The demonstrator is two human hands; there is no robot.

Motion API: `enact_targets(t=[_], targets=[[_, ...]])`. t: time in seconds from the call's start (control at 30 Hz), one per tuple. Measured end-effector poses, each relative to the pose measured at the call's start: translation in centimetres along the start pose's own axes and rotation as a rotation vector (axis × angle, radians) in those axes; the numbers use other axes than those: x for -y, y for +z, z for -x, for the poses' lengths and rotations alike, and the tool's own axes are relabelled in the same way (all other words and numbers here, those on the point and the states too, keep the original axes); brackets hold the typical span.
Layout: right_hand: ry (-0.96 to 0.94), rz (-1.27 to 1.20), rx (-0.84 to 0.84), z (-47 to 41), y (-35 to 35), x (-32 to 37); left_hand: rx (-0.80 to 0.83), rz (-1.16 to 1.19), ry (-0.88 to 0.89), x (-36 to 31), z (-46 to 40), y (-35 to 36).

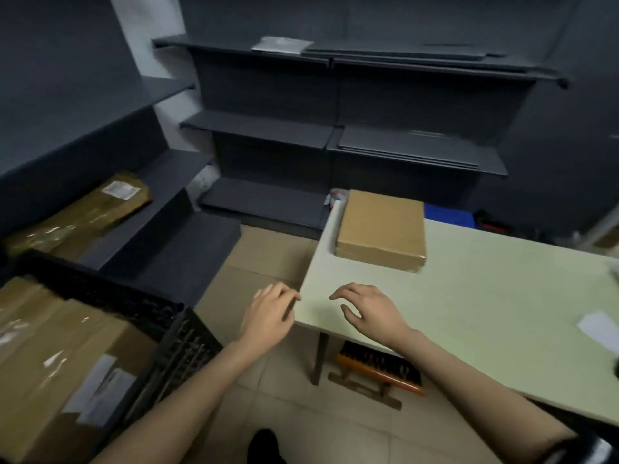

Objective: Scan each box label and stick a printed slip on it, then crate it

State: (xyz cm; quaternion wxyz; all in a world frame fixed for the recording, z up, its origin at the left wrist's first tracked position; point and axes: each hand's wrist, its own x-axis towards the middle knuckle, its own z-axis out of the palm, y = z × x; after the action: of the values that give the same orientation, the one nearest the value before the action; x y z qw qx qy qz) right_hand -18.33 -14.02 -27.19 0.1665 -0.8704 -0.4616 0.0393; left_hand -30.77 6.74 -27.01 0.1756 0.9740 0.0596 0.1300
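Hands empty, fingers loosely apart: left hand, right hand | box at desk far-left corner | we should grip both long sides, find label.

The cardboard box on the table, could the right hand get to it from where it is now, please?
Probably yes. The right hand hovers open and empty over the table, and only bare tabletop lies between it and the cardboard box ahead.
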Motion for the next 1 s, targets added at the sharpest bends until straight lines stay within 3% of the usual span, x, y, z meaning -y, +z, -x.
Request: enact_targets(t=[0.23,0.43,0.67,1.0], targets=[[0.228,-0.018,-0.043,10.4,-2.3,-6.7,0.081,0.03,0.157,-9.8,-2.4,5.3],[0.342,-0.022,-0.093,13.3,-4.4,-10.8,0.125,0.018,0.247,-14.2,-5.9,7.2],[0.391,-0.029,-0.097,11.4,-5.0,-15.2,0.169,-0.036,0.245,-14.0,-11.6,9.2],[0.409,0.028,-0.052,1.2,-6.6,-21.5,0.238,-0.1,0.232,-10.8,-22.9,10.8]])
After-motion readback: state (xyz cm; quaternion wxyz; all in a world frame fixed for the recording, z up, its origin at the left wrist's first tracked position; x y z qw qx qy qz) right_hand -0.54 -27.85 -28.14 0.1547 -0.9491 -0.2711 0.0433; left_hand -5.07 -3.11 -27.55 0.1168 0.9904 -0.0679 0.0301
